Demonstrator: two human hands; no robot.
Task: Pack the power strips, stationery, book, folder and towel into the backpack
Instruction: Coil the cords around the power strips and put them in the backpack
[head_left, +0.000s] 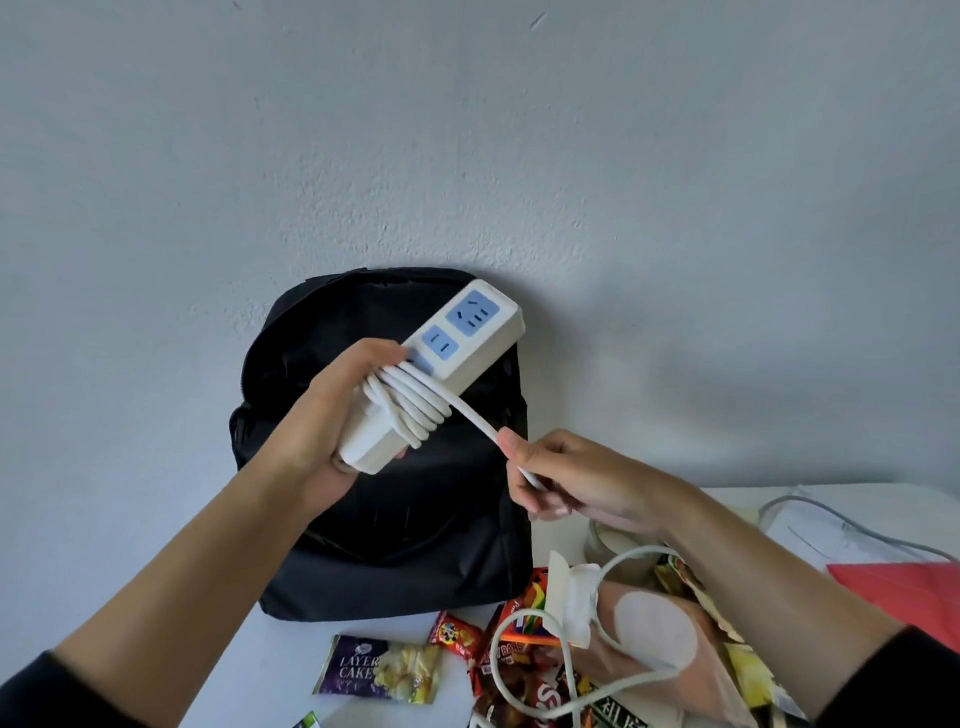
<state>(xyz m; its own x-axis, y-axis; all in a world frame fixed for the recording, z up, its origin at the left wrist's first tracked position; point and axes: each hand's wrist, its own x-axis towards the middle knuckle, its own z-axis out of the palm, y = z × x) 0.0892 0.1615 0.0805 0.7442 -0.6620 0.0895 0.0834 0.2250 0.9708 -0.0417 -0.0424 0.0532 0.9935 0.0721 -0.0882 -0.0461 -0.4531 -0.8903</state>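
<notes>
fingers (519, 453) round cord (470, 413), littered white table (363, 631), grey wall (519, 130)

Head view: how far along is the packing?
Done: nothing visibly packed; backpack interior hidden. In hand: left hand grips the power strip, right hand pinches its cord, partly wound round it. Left: finish winding, stow it; red folder lies on the table.

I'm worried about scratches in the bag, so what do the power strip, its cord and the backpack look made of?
The power strip looks like hard plastic: off-white, glossy, rigid edges. Its cord seems a white rubbery or PVC sheath, bending in smooth coils. The backpack is black fabric, probably nylon or polyester, matte, softly creased.
</notes>
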